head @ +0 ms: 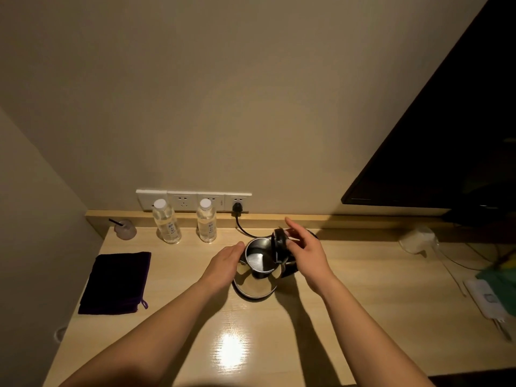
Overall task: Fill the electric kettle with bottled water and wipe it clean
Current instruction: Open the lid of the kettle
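1. The left hand [226,265] is laid flat against the kettle's [258,270] left flank, fingers extended, nothing gripped.
2. The right hand [305,254] is spread against the raised black lid [280,243], which is tipped open at the kettle's 1 o'clock; a closed grasp cannot be confirmed.
3. The steel kettle is stood mid-desk [195,344], its interior exposed.
4. Two capped water bottles [166,223] [206,222] are seen at 10 and 11 o'clock; their small label print is unreadable.
5. One folded dark cloth [117,282] is placed at 9 o'clock.
6. Four wall sockets [194,201] are counted, one plug [237,207] inserted.
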